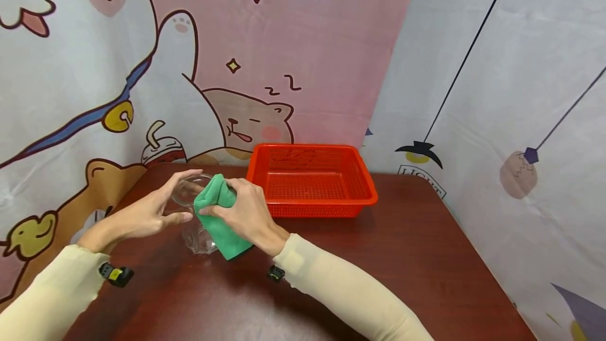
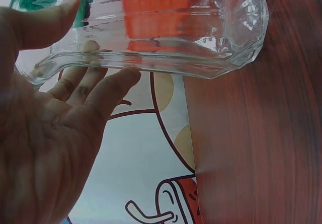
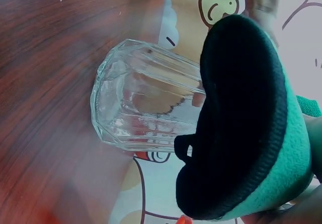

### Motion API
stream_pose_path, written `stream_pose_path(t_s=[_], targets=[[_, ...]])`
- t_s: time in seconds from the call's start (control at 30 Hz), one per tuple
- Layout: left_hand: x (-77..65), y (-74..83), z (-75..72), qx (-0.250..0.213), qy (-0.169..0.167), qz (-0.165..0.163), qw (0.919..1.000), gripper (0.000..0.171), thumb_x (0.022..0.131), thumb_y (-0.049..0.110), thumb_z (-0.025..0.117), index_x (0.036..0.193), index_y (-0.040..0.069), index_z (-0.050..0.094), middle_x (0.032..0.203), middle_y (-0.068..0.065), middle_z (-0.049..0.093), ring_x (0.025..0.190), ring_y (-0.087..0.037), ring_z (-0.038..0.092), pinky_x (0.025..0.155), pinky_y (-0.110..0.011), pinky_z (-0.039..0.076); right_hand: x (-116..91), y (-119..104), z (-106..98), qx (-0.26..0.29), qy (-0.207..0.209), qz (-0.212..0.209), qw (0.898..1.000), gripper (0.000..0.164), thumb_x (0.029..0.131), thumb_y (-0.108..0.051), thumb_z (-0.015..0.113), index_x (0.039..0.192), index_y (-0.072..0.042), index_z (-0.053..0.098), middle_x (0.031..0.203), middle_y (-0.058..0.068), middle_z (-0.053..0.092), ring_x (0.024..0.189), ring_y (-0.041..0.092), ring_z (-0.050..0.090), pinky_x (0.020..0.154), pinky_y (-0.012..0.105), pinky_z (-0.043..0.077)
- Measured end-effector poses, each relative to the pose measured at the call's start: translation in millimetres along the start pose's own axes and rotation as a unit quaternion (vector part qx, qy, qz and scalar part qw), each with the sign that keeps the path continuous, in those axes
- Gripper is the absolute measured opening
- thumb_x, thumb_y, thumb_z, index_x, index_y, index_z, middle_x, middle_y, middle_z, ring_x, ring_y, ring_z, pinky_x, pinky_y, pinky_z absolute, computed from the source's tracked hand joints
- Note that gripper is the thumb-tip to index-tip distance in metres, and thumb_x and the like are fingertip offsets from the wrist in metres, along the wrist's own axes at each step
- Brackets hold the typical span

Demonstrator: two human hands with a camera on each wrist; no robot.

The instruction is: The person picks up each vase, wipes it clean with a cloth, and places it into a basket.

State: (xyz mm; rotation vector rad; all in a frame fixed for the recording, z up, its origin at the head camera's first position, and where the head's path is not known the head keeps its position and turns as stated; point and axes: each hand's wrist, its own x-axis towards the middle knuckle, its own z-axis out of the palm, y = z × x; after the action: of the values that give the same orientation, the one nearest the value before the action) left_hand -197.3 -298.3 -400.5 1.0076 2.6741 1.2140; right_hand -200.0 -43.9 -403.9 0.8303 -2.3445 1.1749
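A clear, faceted glass jar with a wide rim is held up close over the table, toward its left side. My left hand grips it near the rim, with the thumb on one side and the fingers on the other, as the left wrist view of the jar shows. A folded green cloth is pinched in my right hand, right at the jar's mouth. The cloth hangs down beside the jar and hides part of it in the right wrist view.
Behind the right hand, a red plastic basket with perforated walls stands at the back of the dark wooden table. Cartoon-printed cloth hangs behind and beside the table. Each wrist wears a small black device.
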Motion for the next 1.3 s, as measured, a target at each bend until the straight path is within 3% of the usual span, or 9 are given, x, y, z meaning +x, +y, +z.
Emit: stream_pose_path(t_s=[0.4,0.63,0.83,1.1,1.3], targets=[[-1.0,-1.1,-1.8,0.013,-0.008,-0.02,0.9997,0.089,0.09,0.017,0.07,0.154,0.032,0.01,0.141,0.006,0.043,0.123,-0.013,0.048,0.094,-0.032,0.046,-1,-1,5,-0.005,-0.012,0.025,1.0,0.046,0.071,-0.057,0.079,0.099,-0.022,0.068,0.083,-0.015,0.06,0.07,-0.001,0.054,0.055,0.014,0.044],[-3.2,-1.5,-0.5,0.016,-0.008,-0.023,0.9996,0.09,0.089,0.018,0.071,0.154,0.033,0.01,0.14,0.006,0.044,0.124,-0.014,0.047,0.095,-0.041,0.046,-3,1,9,-0.016,-0.015,0.023,0.999,0.046,0.071,-0.056,0.08,0.098,-0.02,0.068,0.084,-0.013,0.061,0.07,-0.001,0.053,0.056,0.014,0.044],[0.0,-3.2,-1.0,0.021,-0.005,-0.013,0.9997,0.089,0.09,0.016,0.07,0.155,0.031,0.01,0.14,0.005,0.045,0.123,-0.017,0.049,0.095,-0.03,0.044,-3,3,12,-0.026,-0.014,0.019,0.999,0.042,0.07,-0.056,0.081,0.09,-0.021,0.068,0.08,-0.011,0.06,0.069,0.0,0.053,0.056,0.014,0.043],[-0.5,-2.8,-1.4,0.009,-0.006,-0.012,0.9999,0.088,0.09,0.018,0.07,0.154,0.032,0.01,0.141,-0.002,0.045,0.124,-0.022,0.049,0.092,-0.048,0.047,-3,6,17,-0.045,-0.028,0.016,0.998,0.04,0.07,-0.056,0.08,0.084,-0.023,0.064,0.075,-0.013,0.055,0.066,0.0,0.052,0.054,0.014,0.041],[-1.7,-0.8,-0.5,-0.015,-0.01,-0.018,0.9997,0.088,0.09,0.016,0.069,0.154,0.032,0.011,0.14,-0.005,0.045,0.126,-0.024,0.046,0.083,-0.041,0.053,-9,12,19,-0.071,-0.059,0.018,0.996,0.042,0.069,-0.061,0.077,0.076,-0.025,0.059,0.069,-0.012,0.052,0.064,0.003,0.05,0.053,0.017,0.04]])
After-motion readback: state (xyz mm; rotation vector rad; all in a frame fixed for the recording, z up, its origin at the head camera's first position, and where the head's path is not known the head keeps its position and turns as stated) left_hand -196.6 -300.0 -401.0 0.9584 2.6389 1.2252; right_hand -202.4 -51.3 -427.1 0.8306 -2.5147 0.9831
